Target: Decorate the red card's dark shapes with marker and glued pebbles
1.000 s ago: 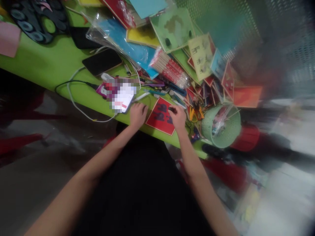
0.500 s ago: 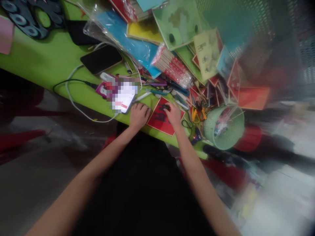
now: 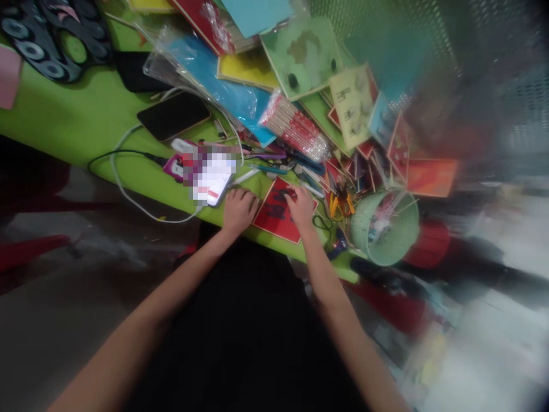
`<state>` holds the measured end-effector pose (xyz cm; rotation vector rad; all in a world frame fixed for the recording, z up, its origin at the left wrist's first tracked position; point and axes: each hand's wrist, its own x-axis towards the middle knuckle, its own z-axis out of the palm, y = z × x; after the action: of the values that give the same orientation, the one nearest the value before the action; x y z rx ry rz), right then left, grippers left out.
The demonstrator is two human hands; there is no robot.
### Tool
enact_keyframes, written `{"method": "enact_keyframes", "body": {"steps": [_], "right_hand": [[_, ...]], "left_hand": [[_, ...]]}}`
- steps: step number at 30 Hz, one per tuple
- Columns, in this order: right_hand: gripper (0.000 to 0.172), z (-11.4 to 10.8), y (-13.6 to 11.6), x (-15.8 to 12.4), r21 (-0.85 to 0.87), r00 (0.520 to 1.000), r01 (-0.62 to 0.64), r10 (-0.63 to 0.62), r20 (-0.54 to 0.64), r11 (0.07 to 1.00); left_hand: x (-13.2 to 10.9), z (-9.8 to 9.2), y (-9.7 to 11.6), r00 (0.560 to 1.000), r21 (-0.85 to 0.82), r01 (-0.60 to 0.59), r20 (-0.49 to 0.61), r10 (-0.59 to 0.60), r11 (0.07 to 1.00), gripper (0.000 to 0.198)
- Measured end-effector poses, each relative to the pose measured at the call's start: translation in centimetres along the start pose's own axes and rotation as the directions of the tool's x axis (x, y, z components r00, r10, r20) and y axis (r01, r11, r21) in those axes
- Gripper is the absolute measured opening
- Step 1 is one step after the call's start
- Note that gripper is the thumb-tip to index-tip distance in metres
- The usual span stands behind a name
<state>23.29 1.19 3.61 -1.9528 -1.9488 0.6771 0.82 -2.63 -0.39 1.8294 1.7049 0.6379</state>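
— Where to look first?
— Middle of the frame, near the front edge of the green table [image 3: 68, 114]: a red card [image 3: 285, 228] with a pale border, set at a slant, with dark shapes [image 3: 275, 212] on its face.

— And the left hand [image 3: 240, 210]?
— Just beside the card's left corner, palm down on the table edge, fingers loosely bent. Hard to say from here whether anything lies under them.

— The right hand [image 3: 302, 207]?
— Over the card's right part, thumb and forefinger brought near one another above a dark shape. Pinching it or merely touching? Impossible to judge; too small and blurred.

— Left of centre?
— A lit phone [image 3: 217, 183], partly pixelated, near the left hand, with a white cable [image 3: 180, 220] looping off toward the left. Above that, a dark phone [image 3: 174, 116], lying flat.

— Right of centre?
— An orange-handled tool [image 3: 341, 206], then a light green basket [image 3: 363, 232] with thin sticks poking out.

— Upper middle?
— A clear-wrapped bundle of sticks [image 3: 295, 126] with red markings, between a blue sheet [image 3: 206, 60] in plastic and a yellow card [image 3: 354, 106]. Above the bundle, a pale green card [image 3: 309, 57] with a brownish patch.

— Upper left corner?
— A black object [image 3: 54, 68] with round discs, near a pink piece [image 3: 8, 77] at the frame's left edge.
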Motion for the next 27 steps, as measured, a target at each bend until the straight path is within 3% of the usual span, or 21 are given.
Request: {"method": "enact_keyframes", "body": {"steps": [5,11,17,24,27], "right_hand": [[0.030,-1.2,-0.2,3.7,-0.052,0.994,0.053,-0.058,-0.094,0.997],[0.042,-0.6,-0.7,7.4,-0.263,0.996,0.074,-0.084,-0.027,0.962],[0.030,0.0,-0.5,7.8,-0.354,0.998,0.040,-0.054,-0.029,0.934],[0.031,-0.5,0.1,8.2,-0.336,0.987,0.160,-0.150,0.055,0.928],[0.026,-0.7,0.1,8.5,-0.305,0.990,0.138,-0.134,0.032,0.942]], "left_hand": [[-0.1,0.1,-0.1,0.999,0.021,-0.022,-0.026,0.023,1.000,0.032],[0.0,0.0,0.0,1.000,0.002,-0.021,-0.019,0.021,1.000,0.033],[0.0,0.2,-0.3,0.999,0.012,-0.032,-0.003,0.032,0.999,0.033],[0.0,0.3,-0.3,0.999,0.026,-0.033,-0.006,0.033,0.999,0.033],[0.1,0.4,-0.5,0.999,0.010,-0.041,-0.023,0.042,0.999,0.032]]}}
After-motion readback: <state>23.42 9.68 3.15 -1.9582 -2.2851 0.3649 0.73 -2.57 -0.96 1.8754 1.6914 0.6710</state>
